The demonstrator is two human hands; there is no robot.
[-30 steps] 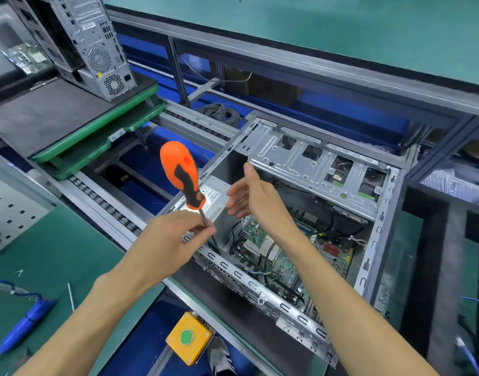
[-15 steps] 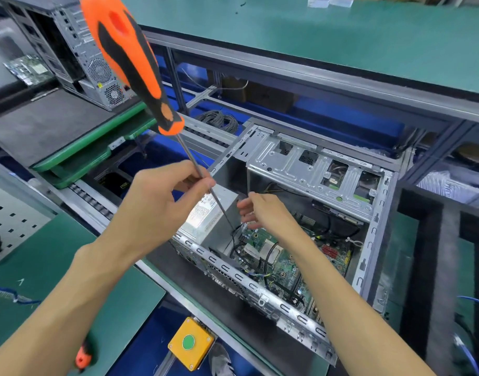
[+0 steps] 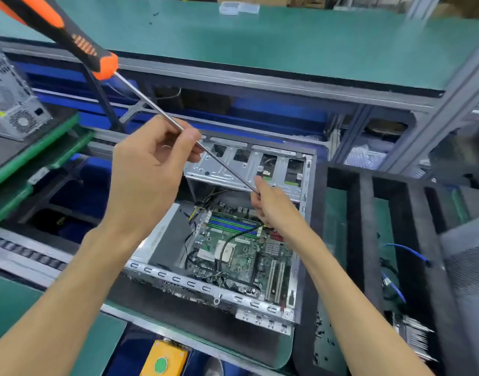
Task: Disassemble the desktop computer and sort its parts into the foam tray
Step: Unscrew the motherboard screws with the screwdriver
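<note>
The left hand (image 3: 148, 169) pinches the screwdriver (image 3: 102, 63) mid-shaft, handle tilted up to the left; the right hand (image 3: 270, 207) pinches its tip, both grips above the open computer case (image 3: 219, 291), foam tray (image 3: 365, 213) just right

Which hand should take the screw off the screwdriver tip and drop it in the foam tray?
Right. The right hand already pinches at the screwdriver tip and sits beside the foam tray. The left hand is busy holding the shaft. Any screw is too small to see.
</note>
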